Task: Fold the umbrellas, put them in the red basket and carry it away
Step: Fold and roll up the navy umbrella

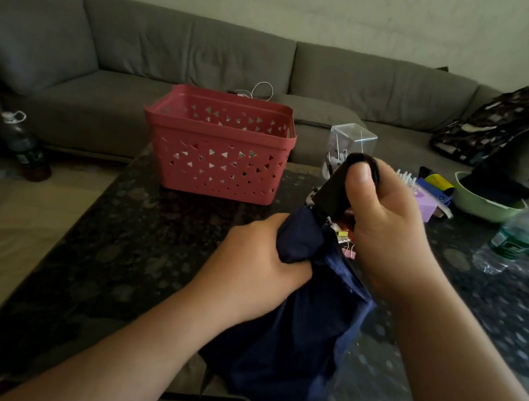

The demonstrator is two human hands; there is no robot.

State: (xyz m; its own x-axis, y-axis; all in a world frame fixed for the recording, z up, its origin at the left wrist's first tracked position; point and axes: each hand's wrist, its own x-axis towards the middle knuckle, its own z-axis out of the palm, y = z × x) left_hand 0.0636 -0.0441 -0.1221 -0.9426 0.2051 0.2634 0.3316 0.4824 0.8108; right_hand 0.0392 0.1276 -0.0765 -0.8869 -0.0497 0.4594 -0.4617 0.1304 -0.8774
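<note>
I hold a navy blue umbrella [294,334] over the dark stone table [114,250], its loose canopy hanging toward me. My left hand [257,258] grips the bunched fabric near the shaft. Around the umbrella's black handle [336,191], which tilts up and away, my right hand [384,226] is curled with the thumb on top. The red basket [220,143] with triangle cut-outs stands on the far side of the table, just beyond my hands. What lies inside it is hard to make out.
A clear plastic box [352,144], a green bowl [484,204], plastic water bottles [527,237] and small clips crowd the table's right side. A grey sofa [205,63] wraps around behind, with a dark patterned bag [500,120] on it. A bottle [24,145] stands on the floor at left.
</note>
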